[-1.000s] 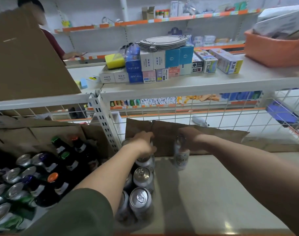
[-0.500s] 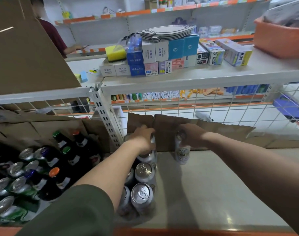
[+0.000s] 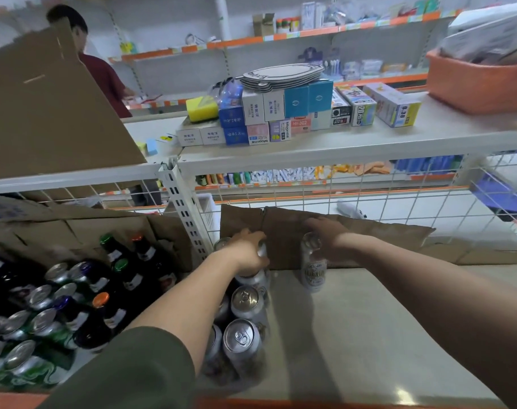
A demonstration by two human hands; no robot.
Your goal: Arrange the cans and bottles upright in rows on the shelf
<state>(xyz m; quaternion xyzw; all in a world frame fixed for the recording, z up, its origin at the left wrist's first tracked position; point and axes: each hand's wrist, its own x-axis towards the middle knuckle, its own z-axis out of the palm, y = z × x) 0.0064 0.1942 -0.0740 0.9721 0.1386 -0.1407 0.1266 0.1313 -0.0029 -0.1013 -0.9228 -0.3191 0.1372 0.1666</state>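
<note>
On the pale shelf (image 3: 369, 335), silver cans (image 3: 245, 302) stand upright in two short rows along its left side. My left hand (image 3: 248, 252) grips the top of the rearmost can (image 3: 255, 280) in the right-hand row. My right hand (image 3: 325, 234) holds the top of a separate silver can (image 3: 313, 270) that stands upright just right of those rows, near the back. In the bay to the left, dark bottles (image 3: 118, 276) with coloured caps and more cans (image 3: 42, 299) stand packed together.
Brown cardboard (image 3: 295, 231) leans on the wire mesh (image 3: 398, 208) at the shelf's back. A white upright post (image 3: 183, 208) splits the two bays. The upper shelf carries small boxes (image 3: 281, 113) and an orange basket (image 3: 481, 84). A person (image 3: 101, 75) stands in the far aisle.
Both hands keep their grip on the same cans near the back of the shelf; the right-hand can has hardly shifted. The camera has tilted slightly.
</note>
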